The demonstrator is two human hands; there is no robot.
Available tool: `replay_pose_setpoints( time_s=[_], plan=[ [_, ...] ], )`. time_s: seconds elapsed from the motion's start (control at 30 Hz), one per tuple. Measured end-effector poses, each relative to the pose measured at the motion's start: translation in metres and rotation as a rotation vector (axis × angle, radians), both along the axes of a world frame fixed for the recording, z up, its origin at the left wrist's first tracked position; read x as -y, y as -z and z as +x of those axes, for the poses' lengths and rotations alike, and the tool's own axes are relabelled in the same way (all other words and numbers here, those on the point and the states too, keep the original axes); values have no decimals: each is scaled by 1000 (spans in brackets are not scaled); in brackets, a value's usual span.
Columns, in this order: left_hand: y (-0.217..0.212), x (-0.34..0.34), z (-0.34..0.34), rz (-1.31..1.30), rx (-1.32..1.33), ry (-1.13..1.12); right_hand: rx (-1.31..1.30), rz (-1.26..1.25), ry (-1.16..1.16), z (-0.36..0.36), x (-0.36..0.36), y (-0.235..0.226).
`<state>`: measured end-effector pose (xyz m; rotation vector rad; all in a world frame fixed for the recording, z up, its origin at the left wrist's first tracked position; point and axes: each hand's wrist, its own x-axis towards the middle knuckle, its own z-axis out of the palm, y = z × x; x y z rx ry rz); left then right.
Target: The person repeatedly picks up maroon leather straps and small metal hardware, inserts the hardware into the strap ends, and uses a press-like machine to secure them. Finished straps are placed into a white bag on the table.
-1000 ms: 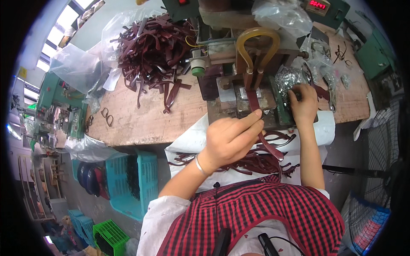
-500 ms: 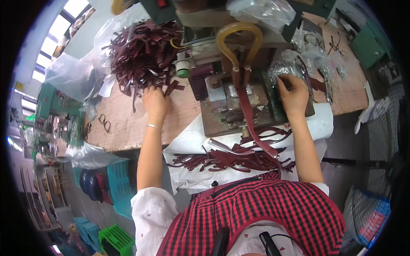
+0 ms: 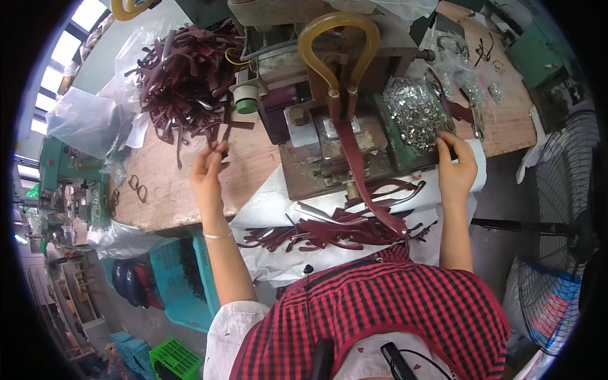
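Note:
My left hand (image 3: 208, 171) is closed at the near edge of a heap of dark red eyeglass temples (image 3: 190, 79), with one temple (image 3: 225, 130) pinched in its fingers. At the near right corner of a green tray of small metal parts (image 3: 413, 123) is my right hand (image 3: 457, 168). Its thumb and forefinger are brought together; what they hold, if anything, is too small to make out. Between the hands stands a press-like machine (image 3: 329, 142) with a looped amber tube (image 3: 339, 22). A long dark red strip (image 3: 354, 155) runs from its middle down toward my apron.
More dark red temples (image 3: 316, 233) lie on white sheeting before the machine. Two small dark rings (image 3: 137, 189) rest on the wooden table (image 3: 171, 202) at left. A green button (image 3: 246, 106) sits on the machine's left. A black fan (image 3: 551, 234) stands at right; turquoise crates (image 3: 183, 285) are below left.
My left hand has drawn back from the heap toward me with a temple. My right hand has come down from over the metal parts to the tray's corner. The whole view has shifted slightly.

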<state>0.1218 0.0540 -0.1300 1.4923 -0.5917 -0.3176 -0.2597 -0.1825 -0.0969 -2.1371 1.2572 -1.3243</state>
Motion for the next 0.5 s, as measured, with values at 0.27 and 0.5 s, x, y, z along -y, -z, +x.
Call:
replay_pose_setpoints(
  time_s=[0.27,0.5],
  plan=[
    [-57,50,-21,-87,244,-135,296,215,-523,79,-19,-77],
    [-66,42,-68,-277,179,-84,484,534,-589,115,-38,-71]
  ],
)
